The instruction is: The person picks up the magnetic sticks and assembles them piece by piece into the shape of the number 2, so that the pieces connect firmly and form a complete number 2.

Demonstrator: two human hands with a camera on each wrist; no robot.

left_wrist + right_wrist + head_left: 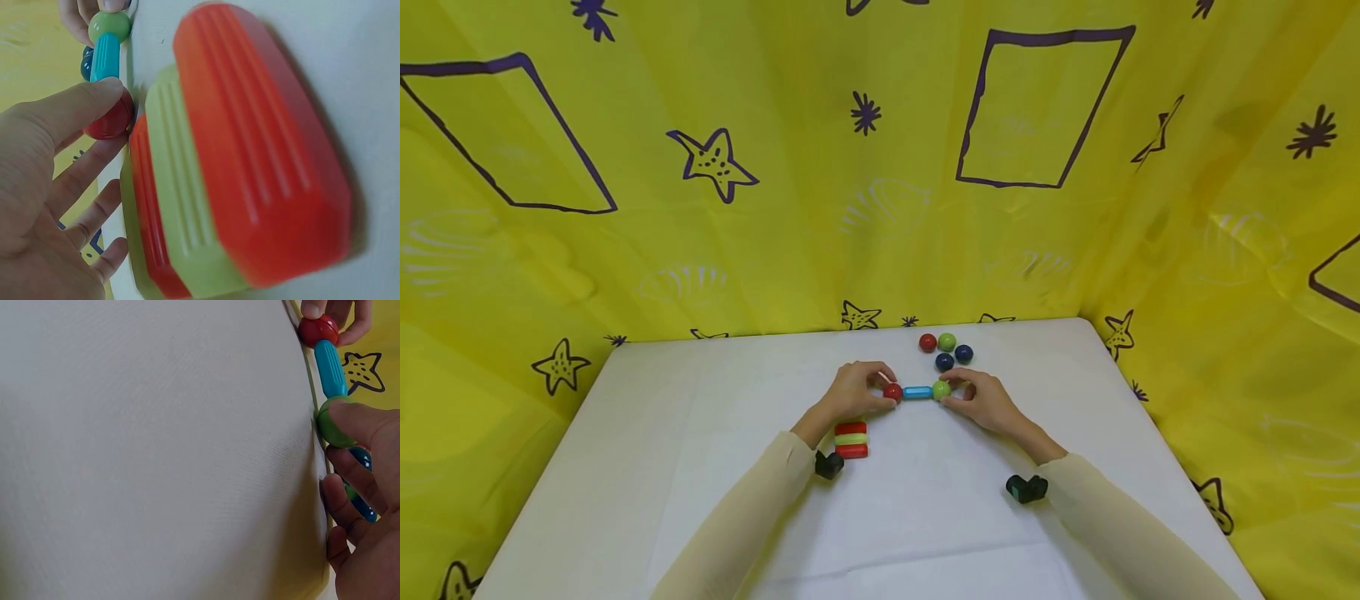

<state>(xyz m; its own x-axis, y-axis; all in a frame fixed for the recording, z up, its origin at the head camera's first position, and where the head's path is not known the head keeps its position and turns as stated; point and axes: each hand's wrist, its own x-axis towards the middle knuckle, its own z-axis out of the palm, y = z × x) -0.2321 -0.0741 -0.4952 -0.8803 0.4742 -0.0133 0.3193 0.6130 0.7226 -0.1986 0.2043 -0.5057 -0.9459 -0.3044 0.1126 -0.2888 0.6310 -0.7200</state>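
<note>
My left hand (856, 390) pinches a red ball (892, 392) between thumb and fingers. On the other side, my right hand (983, 400) pinches a green ball (941, 389). A ribbed blue rod (917, 392) spans the gap, its ends meeting the two balls in one straight line, as the right wrist view also shows with the blue rod (331, 369). Close by the left wrist lie ribbed rods side by side: red ones and a light green rod (851, 438) in the middle. In the left wrist view a red rod (256, 144) looms large in front.
Behind the hands sits a group of loose balls: a red ball (928, 342), a green ball (947, 342) and two dark blue balls (964, 354). A white cloth (910, 517) covers the table. A yellow patterned curtain (790, 250) surrounds its back and sides.
</note>
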